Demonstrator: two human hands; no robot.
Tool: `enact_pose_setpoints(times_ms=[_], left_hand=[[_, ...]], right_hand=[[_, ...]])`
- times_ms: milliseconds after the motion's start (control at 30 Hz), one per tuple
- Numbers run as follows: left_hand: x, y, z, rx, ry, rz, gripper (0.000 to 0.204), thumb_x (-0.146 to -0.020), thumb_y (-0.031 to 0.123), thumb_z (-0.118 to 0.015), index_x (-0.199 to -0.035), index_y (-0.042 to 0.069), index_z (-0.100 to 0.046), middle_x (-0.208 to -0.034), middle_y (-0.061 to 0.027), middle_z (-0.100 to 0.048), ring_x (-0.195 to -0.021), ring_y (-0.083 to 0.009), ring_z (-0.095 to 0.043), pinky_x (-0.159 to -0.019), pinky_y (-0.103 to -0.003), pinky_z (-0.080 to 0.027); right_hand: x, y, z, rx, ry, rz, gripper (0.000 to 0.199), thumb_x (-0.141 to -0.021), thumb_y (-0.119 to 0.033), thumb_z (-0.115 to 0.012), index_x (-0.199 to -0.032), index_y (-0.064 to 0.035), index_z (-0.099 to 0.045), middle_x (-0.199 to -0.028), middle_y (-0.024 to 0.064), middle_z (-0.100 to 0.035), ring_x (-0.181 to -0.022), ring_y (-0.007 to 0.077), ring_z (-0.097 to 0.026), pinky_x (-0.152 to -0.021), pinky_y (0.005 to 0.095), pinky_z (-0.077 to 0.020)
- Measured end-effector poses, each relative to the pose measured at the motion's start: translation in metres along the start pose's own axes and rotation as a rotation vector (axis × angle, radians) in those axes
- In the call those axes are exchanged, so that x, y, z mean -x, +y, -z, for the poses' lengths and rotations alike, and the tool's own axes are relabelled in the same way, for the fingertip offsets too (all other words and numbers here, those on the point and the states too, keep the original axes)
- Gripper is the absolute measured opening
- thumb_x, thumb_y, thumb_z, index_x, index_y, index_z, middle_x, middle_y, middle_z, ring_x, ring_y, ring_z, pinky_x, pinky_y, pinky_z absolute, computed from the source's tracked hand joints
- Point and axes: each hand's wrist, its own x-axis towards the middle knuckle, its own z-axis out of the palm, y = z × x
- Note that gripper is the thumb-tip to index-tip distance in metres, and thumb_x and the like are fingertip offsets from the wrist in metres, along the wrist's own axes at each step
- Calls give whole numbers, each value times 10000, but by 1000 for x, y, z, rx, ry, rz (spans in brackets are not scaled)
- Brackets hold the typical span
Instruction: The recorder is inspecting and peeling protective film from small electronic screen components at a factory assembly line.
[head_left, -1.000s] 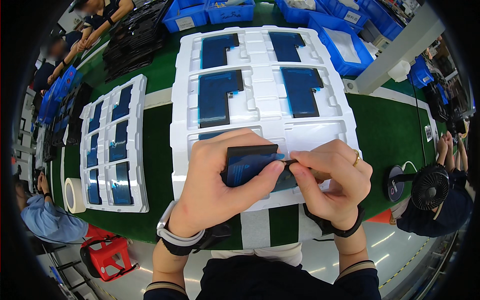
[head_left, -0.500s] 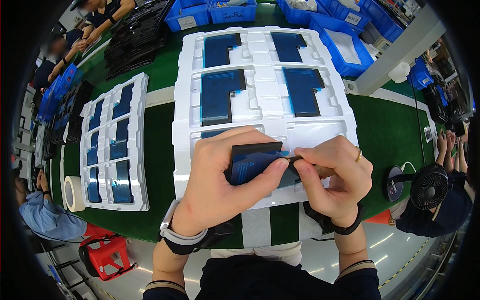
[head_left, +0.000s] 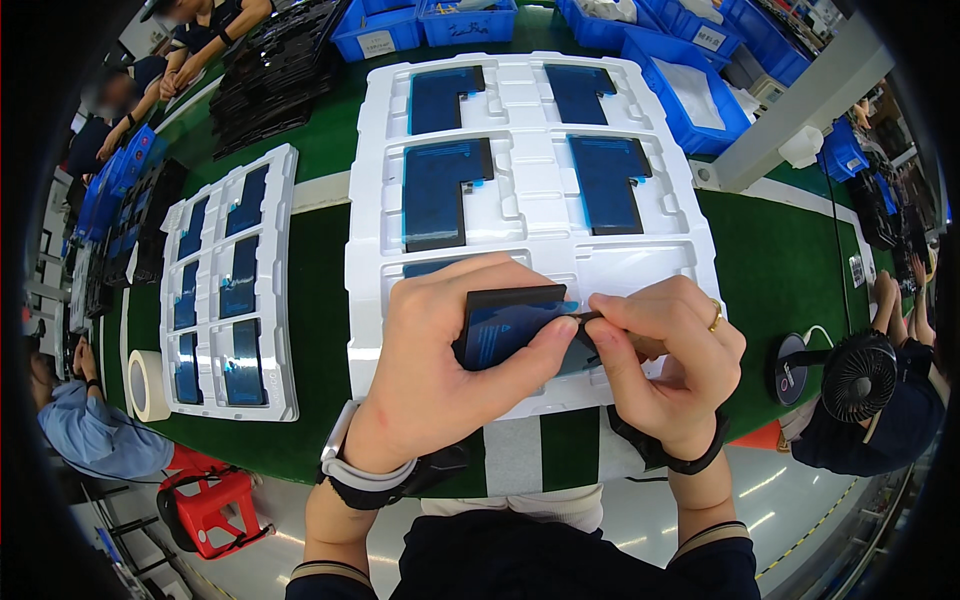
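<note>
Left hand clamped round blue-black panel, held tilted above white tray. Right hand pinching small dark tab by panel's edge; join hard to see from here. Probably best: steady left support, light pinch, no bending.

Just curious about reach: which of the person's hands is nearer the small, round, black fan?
Right. The right hand is left of the fan; the left hand is farther left, holding a flat dark-blue piece.
</note>
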Motion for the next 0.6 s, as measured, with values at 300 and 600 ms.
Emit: enact_pose_setpoints(times_ms=[300, 600], left_hand=[[-1, 1, 1, -42, -22, 20, 116, -734, 46, -670, -781, -40, -608, -674, -107, -585, -547, -193, -541, -530, -268, -426], [5, -6, -8, 99, 75, 22, 149, -761, 60, -664, -865, -26, -603, -681, -94, -597, -561, -157, -539, -534, -264, -431]], right_hand=[[-1, 0, -1, -2, -23, -21, 151, -669, 58, -703, -805, 12, -656, -653, 69, -581, -519, 151, -567, -453, 233, -433], [-4, 2, 5, 19, -73, -119, 133, -661, 2, -702, -782, -23, -654, -646, 42, -566, -483, 121, -532, -427, 212, -393]])
